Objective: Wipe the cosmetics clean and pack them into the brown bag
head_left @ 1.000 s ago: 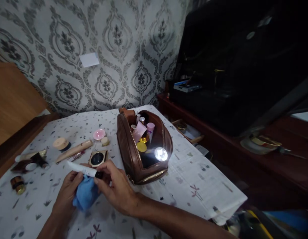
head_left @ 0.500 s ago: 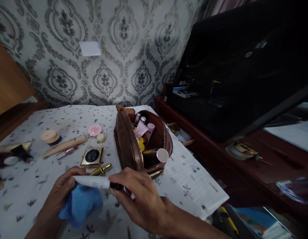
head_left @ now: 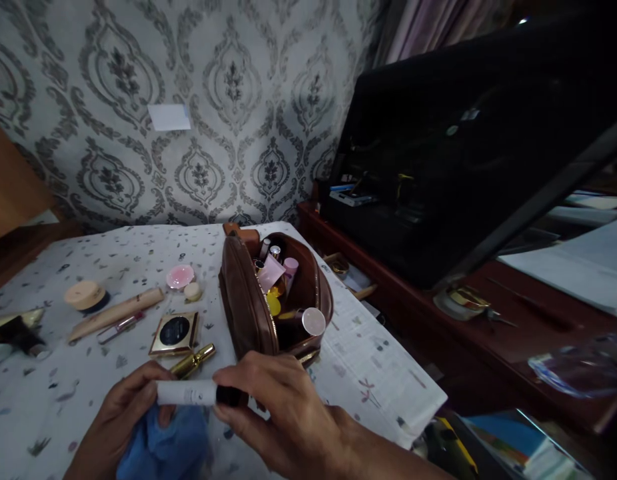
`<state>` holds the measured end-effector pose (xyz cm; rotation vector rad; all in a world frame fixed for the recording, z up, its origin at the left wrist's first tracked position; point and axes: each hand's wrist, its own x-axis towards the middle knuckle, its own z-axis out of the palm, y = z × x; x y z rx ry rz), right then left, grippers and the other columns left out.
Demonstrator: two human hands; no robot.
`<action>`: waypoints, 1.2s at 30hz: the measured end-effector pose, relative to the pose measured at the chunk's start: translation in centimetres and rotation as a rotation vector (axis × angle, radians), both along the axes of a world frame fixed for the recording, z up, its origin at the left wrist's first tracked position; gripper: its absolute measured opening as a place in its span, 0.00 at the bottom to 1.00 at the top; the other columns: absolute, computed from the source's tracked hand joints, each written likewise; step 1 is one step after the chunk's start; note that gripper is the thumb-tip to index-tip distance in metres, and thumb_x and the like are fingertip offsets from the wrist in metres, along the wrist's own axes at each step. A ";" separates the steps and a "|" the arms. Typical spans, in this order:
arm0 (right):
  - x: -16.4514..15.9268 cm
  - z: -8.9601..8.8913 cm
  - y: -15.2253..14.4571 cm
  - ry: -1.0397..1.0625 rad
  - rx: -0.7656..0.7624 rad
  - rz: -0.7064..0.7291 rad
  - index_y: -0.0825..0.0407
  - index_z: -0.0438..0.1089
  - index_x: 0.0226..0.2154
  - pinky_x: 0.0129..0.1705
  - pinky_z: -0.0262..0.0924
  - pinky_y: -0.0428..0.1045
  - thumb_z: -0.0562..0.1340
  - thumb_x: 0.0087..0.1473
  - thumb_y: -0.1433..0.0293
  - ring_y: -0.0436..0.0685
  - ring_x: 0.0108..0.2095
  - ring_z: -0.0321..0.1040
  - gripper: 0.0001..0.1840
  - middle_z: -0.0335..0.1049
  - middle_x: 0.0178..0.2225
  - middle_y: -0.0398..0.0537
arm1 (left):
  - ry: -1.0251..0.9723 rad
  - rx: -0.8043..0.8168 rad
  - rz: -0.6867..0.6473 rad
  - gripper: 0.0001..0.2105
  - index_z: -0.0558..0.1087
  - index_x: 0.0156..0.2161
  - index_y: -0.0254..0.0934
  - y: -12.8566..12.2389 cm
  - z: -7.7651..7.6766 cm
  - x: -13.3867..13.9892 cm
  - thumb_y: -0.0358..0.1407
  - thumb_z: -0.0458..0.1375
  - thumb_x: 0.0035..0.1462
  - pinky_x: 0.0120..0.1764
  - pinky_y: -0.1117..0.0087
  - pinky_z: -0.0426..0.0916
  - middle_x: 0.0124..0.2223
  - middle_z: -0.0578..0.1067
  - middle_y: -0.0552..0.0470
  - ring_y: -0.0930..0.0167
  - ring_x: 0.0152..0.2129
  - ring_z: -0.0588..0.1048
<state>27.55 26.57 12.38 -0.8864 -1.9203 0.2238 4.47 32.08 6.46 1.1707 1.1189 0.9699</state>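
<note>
My left hand (head_left: 119, 415) is closed on one end of a white cosmetic tube (head_left: 187, 393) and on a blue cloth (head_left: 163, 445) that hangs below it. At the tube's other end, the fingers of my right hand (head_left: 283, 410) pinch its black cap (head_left: 229, 396). The tube lies level between both hands, above the table. Just behind it are a gold lipstick-like tube (head_left: 193, 361) and a square gold compact (head_left: 173, 331). An open brown makeup bag (head_left: 246, 303) stands beyond my right hand, with several cosmetics inside.
On the patterned tablecloth (head_left: 383, 380) to the left lie a beige jar (head_left: 84, 295), a long beige tube (head_left: 116, 315), a pink lip gloss tube (head_left: 121, 327) and a pink round container (head_left: 180, 277). A dark red cabinet (head_left: 488, 320) with a large black panel (head_left: 438, 180) stands on the right.
The view has shifted, so the bag and table items sit lower and further left. The white tube has turned, showing its printing more squarely. Both hands keep their hold.
</note>
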 end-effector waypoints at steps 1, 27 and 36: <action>0.0 0.0 0.0 0.001 0.001 0.003 0.55 0.70 0.45 0.30 0.66 0.45 0.56 0.67 0.65 0.49 0.27 0.69 0.12 0.74 0.29 0.45 | 0.001 -0.004 -0.026 0.23 0.75 0.27 0.39 0.1 0.0 0.1 0.59 0.65 0.45 0.23 0.72 0.59 0.15 0.66 0.56 0.72 0.17 0.63; 5.1 0.2 -2.8 0.167 -0.036 -0.015 0.55 0.70 0.47 0.34 0.70 0.45 0.63 0.62 0.69 0.50 0.32 0.73 0.11 0.76 0.34 0.49 | 0.438 0.276 -0.277 0.30 0.69 0.16 0.38 0.2 1.6 2.4 0.58 0.51 0.60 0.22 0.75 0.63 0.16 0.69 0.53 0.73 0.15 0.66; 9.5 2.5 -4.2 0.532 0.037 -0.579 0.45 0.77 0.40 0.20 0.63 0.43 0.68 0.55 0.70 0.47 0.20 0.67 0.08 0.73 0.27 0.40 | 0.755 1.152 -0.338 0.09 0.76 0.42 0.42 0.4 9.4 9.3 0.37 0.53 0.66 0.33 0.74 0.70 0.35 0.78 0.53 0.71 0.30 0.76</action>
